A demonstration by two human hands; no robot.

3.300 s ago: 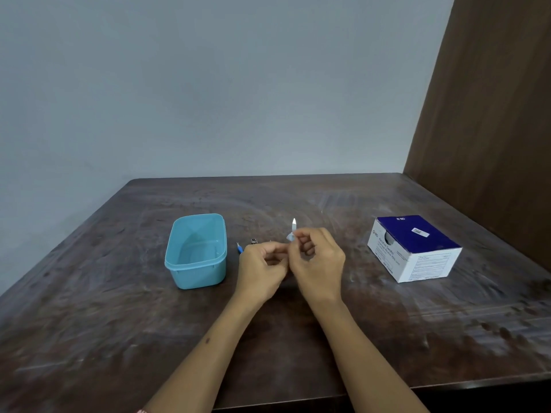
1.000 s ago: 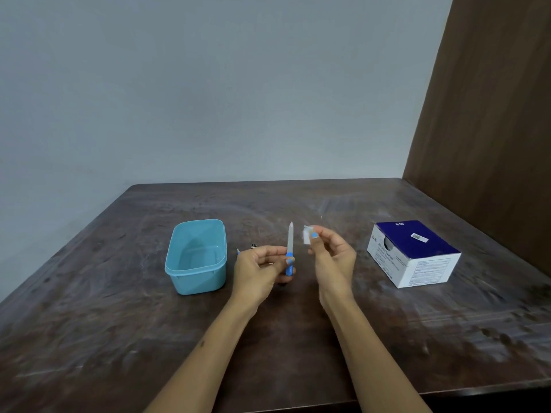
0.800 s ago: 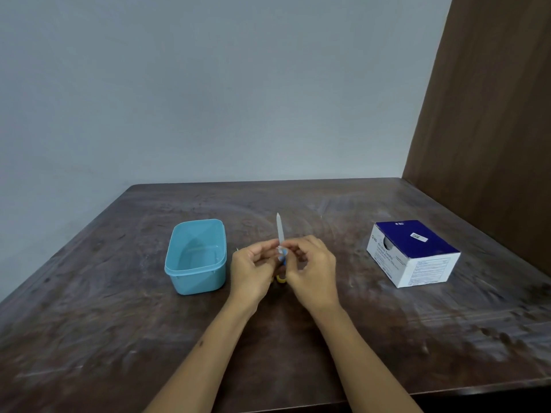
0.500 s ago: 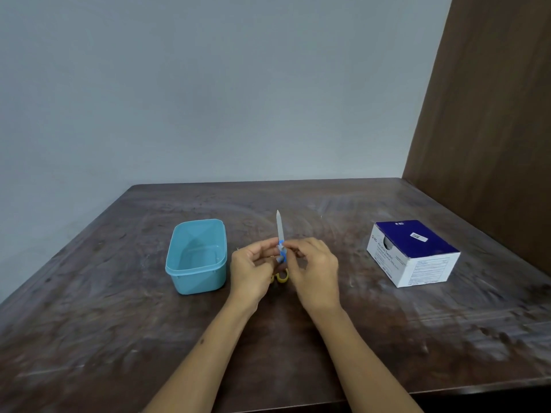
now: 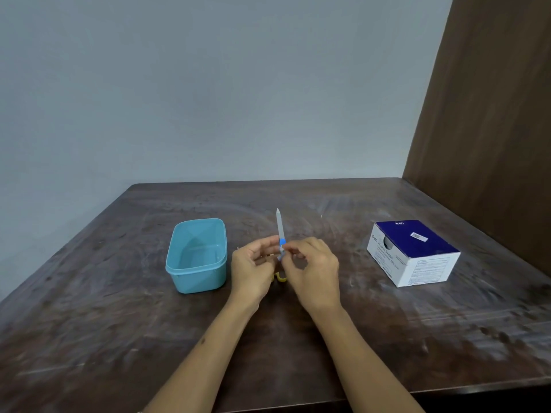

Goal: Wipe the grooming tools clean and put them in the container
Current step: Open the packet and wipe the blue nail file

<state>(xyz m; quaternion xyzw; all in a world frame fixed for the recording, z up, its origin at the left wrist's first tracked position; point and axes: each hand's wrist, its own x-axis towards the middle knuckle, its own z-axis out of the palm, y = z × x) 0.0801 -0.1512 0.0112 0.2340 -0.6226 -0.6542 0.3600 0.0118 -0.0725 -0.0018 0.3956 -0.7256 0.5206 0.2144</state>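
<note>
Blue-handled nail file (image 5: 280, 226) stands upright, both grips clamped on it: left hand (image 5: 252, 271), right hand (image 5: 313, 271).

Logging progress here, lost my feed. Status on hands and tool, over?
Left hand and right hand both pinching nail file, tip up. Blue container looks empty. Nothing between them.
</note>
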